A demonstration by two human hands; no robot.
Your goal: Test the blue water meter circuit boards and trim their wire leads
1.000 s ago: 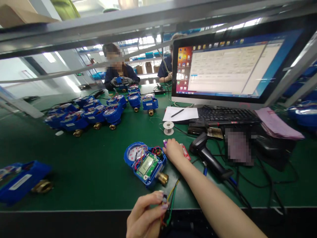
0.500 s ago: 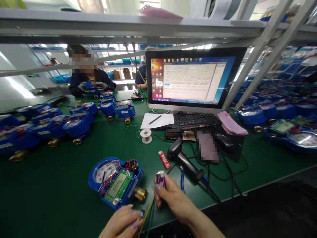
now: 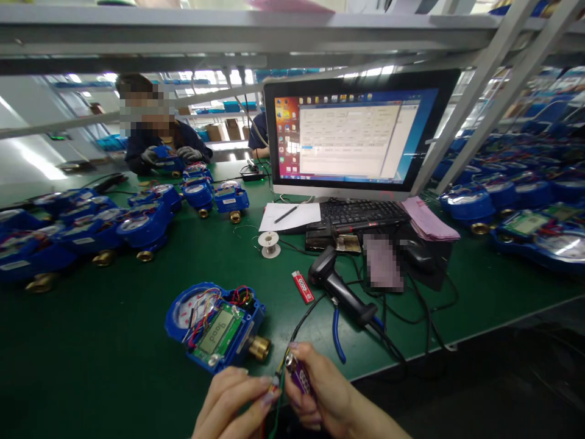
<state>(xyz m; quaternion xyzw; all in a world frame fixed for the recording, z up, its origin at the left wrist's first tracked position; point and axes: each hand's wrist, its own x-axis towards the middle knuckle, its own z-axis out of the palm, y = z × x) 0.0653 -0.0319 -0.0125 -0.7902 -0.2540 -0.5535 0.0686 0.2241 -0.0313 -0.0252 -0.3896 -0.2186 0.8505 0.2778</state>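
The left hand [image 3: 235, 402] pinches coloured wires [image 3: 282, 364] between thumb and fingers. Right beside it, the right hand [image 3: 326, 390] is wrapped around a purple lighter [image 3: 301, 379], its top near the wires. Just beyond the left hand, an open blue meter [image 3: 203, 320] rests on the bench [image 3: 114, 341]. A red lighter [image 3: 303, 287] and black scanner [image 3: 345, 289] lie beyond the right. The purple lighter bears white lettering and a metal top; yellow and green show among the wires.

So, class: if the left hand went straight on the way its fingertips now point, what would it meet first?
Past the wires it pinches, the left hand would probably meet the purple lighter in the right hand first, though one view leaves the depth unclear.
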